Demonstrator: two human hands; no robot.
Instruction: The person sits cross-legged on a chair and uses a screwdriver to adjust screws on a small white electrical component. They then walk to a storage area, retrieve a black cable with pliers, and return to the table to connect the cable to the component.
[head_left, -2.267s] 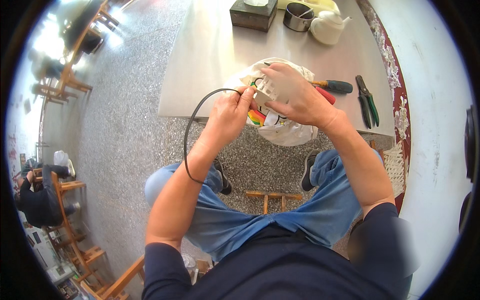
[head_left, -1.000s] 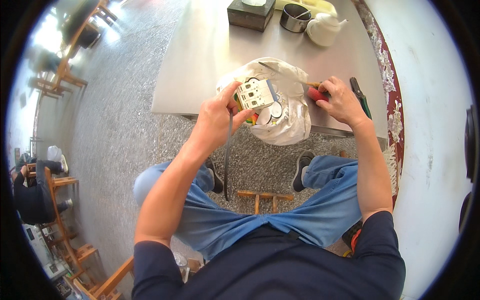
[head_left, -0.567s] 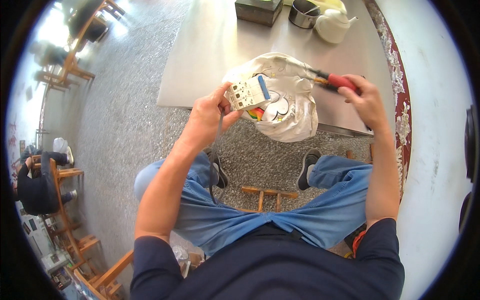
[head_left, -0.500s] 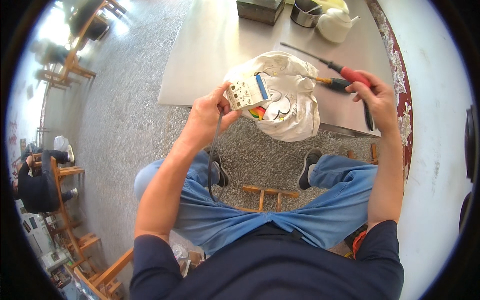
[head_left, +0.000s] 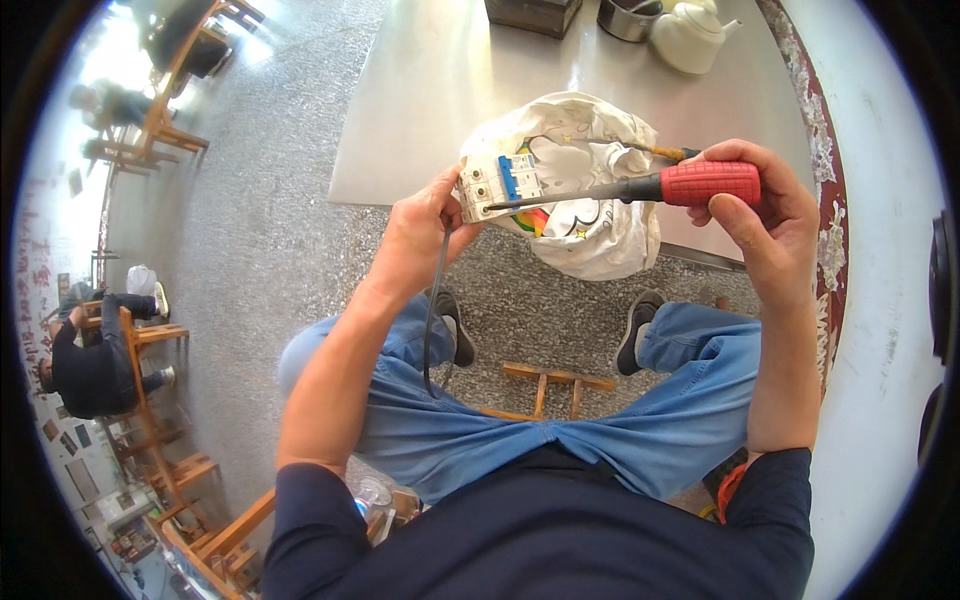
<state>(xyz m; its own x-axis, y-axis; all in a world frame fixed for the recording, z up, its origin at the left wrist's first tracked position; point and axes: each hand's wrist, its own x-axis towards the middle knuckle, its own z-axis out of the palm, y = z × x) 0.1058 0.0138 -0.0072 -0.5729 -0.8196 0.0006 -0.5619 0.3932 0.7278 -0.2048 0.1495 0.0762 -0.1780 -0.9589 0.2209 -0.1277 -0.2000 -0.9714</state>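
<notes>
My left hand (head_left: 418, 232) is closed around the edge of a white circuit breaker (head_left: 478, 192) with blue levers, held up over the table's front edge. A grey cable (head_left: 435, 310) hangs from it in a loop beside my left forearm. My right hand (head_left: 765, 215) grips the red handle of a long screwdriver (head_left: 600, 192). Its shaft points left, and its tip is at one of the round screw holes on the breaker's face. Behind the breaker sits a crumpled white printed bag (head_left: 610, 245). A second screwdriver (head_left: 665, 152), with an orange collar, lies over the bag, its handle partly hidden by my right hand.
On the metal table (head_left: 420, 110) stand a dark box (head_left: 533, 14), a steel pot (head_left: 628, 20) and a cream teapot (head_left: 690, 38). A white wall (head_left: 890, 300) runs along the right. A seated person (head_left: 95, 360) is at far left, among wooden benches (head_left: 170, 470).
My right hand has turned the red screwdriver toward the left and brought its tip to the breaker. The breaker's face has tilted slightly. My view has shifted a little.
</notes>
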